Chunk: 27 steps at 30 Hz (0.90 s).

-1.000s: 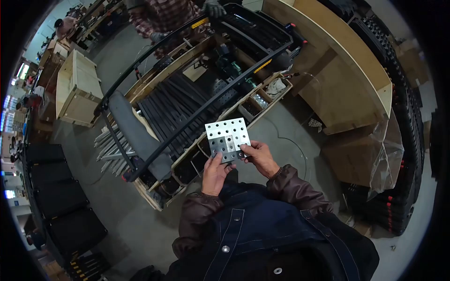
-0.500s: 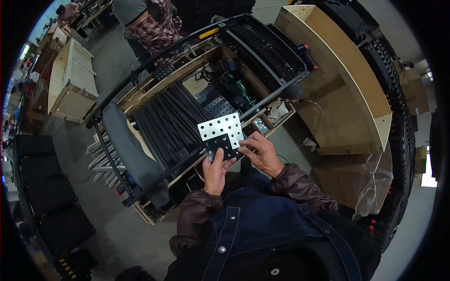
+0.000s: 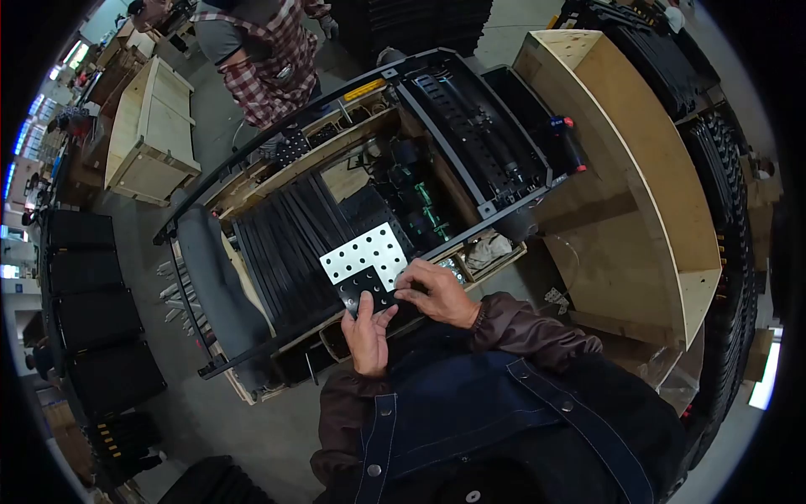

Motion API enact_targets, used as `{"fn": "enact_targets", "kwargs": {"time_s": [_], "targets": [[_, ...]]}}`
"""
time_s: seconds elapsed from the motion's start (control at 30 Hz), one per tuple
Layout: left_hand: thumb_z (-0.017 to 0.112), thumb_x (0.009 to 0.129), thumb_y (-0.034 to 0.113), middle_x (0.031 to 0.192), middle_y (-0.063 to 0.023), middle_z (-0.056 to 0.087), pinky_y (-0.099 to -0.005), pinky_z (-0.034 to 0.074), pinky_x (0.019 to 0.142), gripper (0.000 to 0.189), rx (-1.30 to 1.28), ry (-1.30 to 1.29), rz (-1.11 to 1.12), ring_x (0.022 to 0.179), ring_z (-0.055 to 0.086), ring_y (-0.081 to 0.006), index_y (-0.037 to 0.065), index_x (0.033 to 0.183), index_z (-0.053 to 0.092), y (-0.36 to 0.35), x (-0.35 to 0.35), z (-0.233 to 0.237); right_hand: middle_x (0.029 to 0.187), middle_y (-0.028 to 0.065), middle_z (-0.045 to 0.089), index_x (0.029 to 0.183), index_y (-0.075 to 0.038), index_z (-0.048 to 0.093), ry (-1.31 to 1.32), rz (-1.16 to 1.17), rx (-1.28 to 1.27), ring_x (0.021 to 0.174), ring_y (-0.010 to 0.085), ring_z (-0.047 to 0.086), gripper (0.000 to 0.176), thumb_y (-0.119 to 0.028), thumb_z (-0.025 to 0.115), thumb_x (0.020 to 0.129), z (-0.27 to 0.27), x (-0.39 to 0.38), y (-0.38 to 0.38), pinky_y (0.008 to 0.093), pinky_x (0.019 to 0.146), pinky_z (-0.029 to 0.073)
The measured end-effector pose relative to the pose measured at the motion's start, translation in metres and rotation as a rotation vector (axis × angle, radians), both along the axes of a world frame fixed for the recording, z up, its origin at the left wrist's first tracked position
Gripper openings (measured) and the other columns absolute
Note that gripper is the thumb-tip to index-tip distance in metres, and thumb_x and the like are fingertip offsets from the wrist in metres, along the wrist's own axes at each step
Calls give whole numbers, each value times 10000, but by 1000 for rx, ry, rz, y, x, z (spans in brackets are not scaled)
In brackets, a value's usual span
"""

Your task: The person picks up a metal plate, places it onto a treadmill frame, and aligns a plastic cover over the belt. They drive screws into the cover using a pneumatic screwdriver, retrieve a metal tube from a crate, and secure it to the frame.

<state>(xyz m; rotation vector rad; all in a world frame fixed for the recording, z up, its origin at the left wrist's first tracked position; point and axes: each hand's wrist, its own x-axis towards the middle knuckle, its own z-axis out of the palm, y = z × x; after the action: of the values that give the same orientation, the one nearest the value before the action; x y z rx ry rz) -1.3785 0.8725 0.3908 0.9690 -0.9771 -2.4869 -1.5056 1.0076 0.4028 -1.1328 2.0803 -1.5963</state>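
Near the middle of the view, a silver plate with rows of round holes (image 3: pixel 367 251) lies together with a smaller black plate with holes (image 3: pixel 359 286). My left hand (image 3: pixel 367 336) grips both plates from below, its thumb on the black one. At the right edge of the plates is my right hand (image 3: pixel 441 294), its fingers closed in a pinch; what they hold, if anything, is too small to tell. Below the plates, long black bars (image 3: pixel 290 244) lie side by side in a wooden crate.
A black metal frame (image 3: pixel 470 230) with a grey padded roll (image 3: pixel 210 277) surrounds the crate. Curved wooden box (image 3: pixel 617 210) at right, with a red-and-blue tool (image 3: pixel 574 147) beside it. A person in plaid (image 3: pixel 273 71) stands beyond the frame. Wooden crate (image 3: pixel 155 134) at upper left.
Both hands and the two plates have shifted left and slightly down in the view. The person in plaid has come further into view.
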Motion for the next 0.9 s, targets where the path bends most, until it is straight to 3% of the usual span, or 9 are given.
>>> {"fn": "enact_targets", "kwargs": {"time_s": [0.07, 0.13, 0.2, 0.3, 0.33, 0.43, 0.53, 0.67, 0.9], "targets": [[591, 1043, 210, 1130, -46, 683, -315, 604, 768, 236, 21, -27, 15, 971, 677, -149, 72, 1235, 592, 12, -7, -2, 887, 80, 602, 960, -17, 624, 192, 65, -46, 764, 255, 616, 185, -22, 769, 846, 3, -10, 10, 338, 652, 495], [592, 1041, 197, 1126, -45, 680, -313, 606, 763, 224, 158, -86, 82, 964, 678, -154, 69, 1225, 599, 19, -10, -8, 910, 87, 591, 965, -33, 602, 220, 82, -60, 784, 289, 614, 164, -33, 738, 873, 5, -17, 20, 359, 675, 502], [594, 1040, 189, 1140, -45, 673, -309, 605, 758, 221, 164, -86, 83, 974, 679, -164, 75, 1229, 599, 23, -15, -14, 922, 96, 584, 971, -25, 599, 57, 93, -124, 822, 289, 612, 165, -37, 736, 881, 2, -23, 27, 348, 717, 500], [598, 1035, 157, 1155, -75, 686, -314, 626, 761, 223, 68, -87, 204, 963, 702, -196, 81, 1244, 602, 30, -27, -7, 958, 62, 613, 977, -10, 595, -287, 44, -172, 870, 171, 608, 115, -48, 693, 928, -1, -51, 40, 315, 819, 496], [601, 1033, 159, 1153, -75, 686, -312, 626, 760, 226, 50, -74, 199, 963, 703, -195, 79, 1244, 601, 32, -29, -7, 1037, 53, 647, 942, -14, 609, -481, 2, -198, 949, 130, 611, 73, -58, 668, 945, 2, -70, 49, 293, 866, 498], [617, 1026, 157, 1142, -66, 687, -317, 629, 763, 233, 42, -42, 160, 969, 704, -197, 80, 1245, 600, 29, -18, -12, 903, 45, 674, 924, 6, 662, -254, -43, 37, 886, 126, 611, 140, -118, 726, 912, 11, -168, 82, 315, 842, 503], [624, 1021, 168, 1131, -58, 674, -351, 627, 768, 248, -4, -69, 66, 970, 700, -204, 58, 1241, 590, 35, -11, -11, 856, -3, 658, 944, -3, 680, -474, 125, 410, 831, 91, 580, 194, -185, 743, 924, -7, -242, 110, 281, 780, 487], [609, 1023, 142, 1130, -67, 678, -350, 631, 750, 252, -17, -99, 78, 942, 708, -211, 49, 1256, 583, 48, -11, 6, 833, -14, 642, 951, -16, 693, -455, 341, 519, 794, 88, 556, 179, -186, 745, 932, -21, -254, 112, 289, 746, 477], [603, 1007, 106, 1143, -84, 680, -379, 628, 755, 275, -19, -83, 6, 953, 709, -224, 29, 1270, 570, 52, -1, 0, 799, -3, 617, 914, -12, 667, -338, 321, 554, 783, 112, 537, 159, -159, 726, 936, -21, -241, 111, 302, 748, 460]]}}
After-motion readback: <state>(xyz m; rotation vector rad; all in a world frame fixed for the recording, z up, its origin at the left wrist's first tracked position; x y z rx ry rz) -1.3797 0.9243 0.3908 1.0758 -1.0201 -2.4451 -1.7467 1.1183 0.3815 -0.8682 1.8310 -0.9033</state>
